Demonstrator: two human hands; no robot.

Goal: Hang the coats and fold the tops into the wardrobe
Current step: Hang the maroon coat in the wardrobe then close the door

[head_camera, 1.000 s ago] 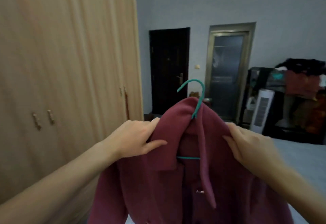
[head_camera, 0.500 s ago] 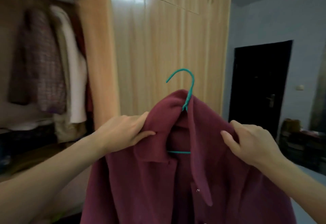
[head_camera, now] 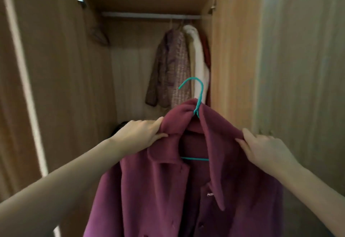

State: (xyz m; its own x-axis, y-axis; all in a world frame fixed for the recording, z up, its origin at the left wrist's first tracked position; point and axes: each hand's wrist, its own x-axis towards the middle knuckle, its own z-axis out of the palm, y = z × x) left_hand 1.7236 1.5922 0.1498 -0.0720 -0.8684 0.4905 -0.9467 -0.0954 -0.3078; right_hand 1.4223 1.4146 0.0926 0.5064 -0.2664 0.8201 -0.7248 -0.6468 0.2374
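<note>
A maroon coat (head_camera: pixel 155 195) hangs on a teal hanger (head_camera: pixel 198 96) that I hold up in front of the open wardrobe. My left hand (head_camera: pixel 139 132) grips the coat's left shoulder, and my right hand (head_camera: pixel 265 150) grips its right shoulder. The hanger's hook sticks up above the collar, well below the metal rail (head_camera: pixel 149 15) inside the wardrobe. The coat's lower part runs out of view at the bottom.
On the rail's right end hang a tweed jacket (head_camera: pixel 171 68), a white garment (head_camera: pixel 200 63) and something red behind it. An open wardrobe door (head_camera: pixel 46 68) stands at the left, a closed wooden panel (head_camera: pixel 298 59) at the right. Dark items lie low inside.
The view has swung left from the room's doors to the open wardrobe, which now faces me. Both hands keep the same grip on the coat's shoulders.
</note>
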